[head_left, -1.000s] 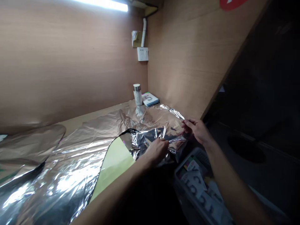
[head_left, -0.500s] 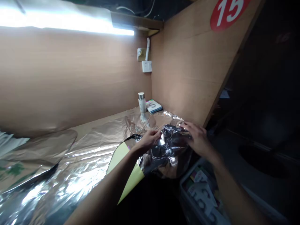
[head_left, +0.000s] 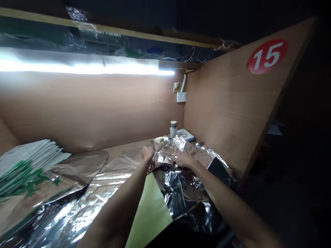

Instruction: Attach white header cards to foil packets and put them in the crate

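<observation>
Both bare hands are at the far end of a crinkled silver foil sheet (head_left: 165, 153) spread over the wooden desk (head_left: 121, 151), with its pale green backing (head_left: 150, 213) showing nearer. The left hand (head_left: 148, 154) curls at the foil (clamped or not, I can't tell); the right hand (head_left: 183, 158) lies flat on it, fingers together.

Table (head_left: 121, 153), rear corner: steel flask (head_left: 173, 129) stands upright just beside a booklet (head_left: 186, 134). White socket (head_left: 181, 97) is mounted on the wall above, with white conduit (head_left: 184, 82) rising from it. Light tube (head_left: 77, 68) is lit. Side panel (head_left: 224, 120) bears red "15" sticker (head_left: 267, 56). Green-printed paper stack (head_left: 26, 165) lies far left.
</observation>
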Motion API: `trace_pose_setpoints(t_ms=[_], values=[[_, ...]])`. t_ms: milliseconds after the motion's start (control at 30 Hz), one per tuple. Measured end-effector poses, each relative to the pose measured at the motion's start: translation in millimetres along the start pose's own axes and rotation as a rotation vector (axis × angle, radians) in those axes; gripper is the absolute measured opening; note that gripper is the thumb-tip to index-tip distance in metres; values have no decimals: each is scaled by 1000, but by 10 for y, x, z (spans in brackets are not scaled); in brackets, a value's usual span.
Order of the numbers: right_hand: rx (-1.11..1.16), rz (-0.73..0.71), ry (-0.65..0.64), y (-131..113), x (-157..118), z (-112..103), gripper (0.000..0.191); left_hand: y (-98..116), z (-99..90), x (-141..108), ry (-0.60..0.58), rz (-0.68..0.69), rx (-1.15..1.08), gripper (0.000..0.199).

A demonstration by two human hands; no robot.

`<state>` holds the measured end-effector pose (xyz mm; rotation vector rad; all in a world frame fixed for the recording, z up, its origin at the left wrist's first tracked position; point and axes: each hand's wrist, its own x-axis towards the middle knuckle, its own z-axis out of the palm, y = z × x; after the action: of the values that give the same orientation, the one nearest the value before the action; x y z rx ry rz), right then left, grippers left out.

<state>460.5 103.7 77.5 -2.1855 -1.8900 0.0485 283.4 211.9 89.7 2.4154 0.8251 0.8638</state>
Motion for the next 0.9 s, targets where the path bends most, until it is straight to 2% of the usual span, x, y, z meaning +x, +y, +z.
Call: trace_pose_setpoints(t_ms=[100,200,267,367,467,567,667,733,833,900], values=[[-16,110,-4,56,96,93,42,-115,122,-85,12,-74,163,39],[-65,353,88,208,167,-1,55,-204,393,-248,-106,-87,272,44],[-85,486,102,331,189,-90,54,-257,557,-385,-179,-97,322,54],[-96,550,74,412,175,-202,40,-307,673,-541,-221,-115,371,65],[-130,520,117,226,188,-318,33,-292,656,-585,-231,-114,391,68],[-184,372,223,-282,315,-432,47,-209,588,-610,-192,-126,403,73],[-214,93,256,-1042,480,-437,46,-50,505,-828,-105,-141,436,83],[-216,-113,210,-1600,526,-330,42,92,428,-1146,-60,-28,452,85],[-204,-383,55,-2348,438,-20,39,269,252,-1760,-87,283,415,83],[-186,-515,-74,-2706,318,208,31,292,102,-2110,-139,330,387,86]])
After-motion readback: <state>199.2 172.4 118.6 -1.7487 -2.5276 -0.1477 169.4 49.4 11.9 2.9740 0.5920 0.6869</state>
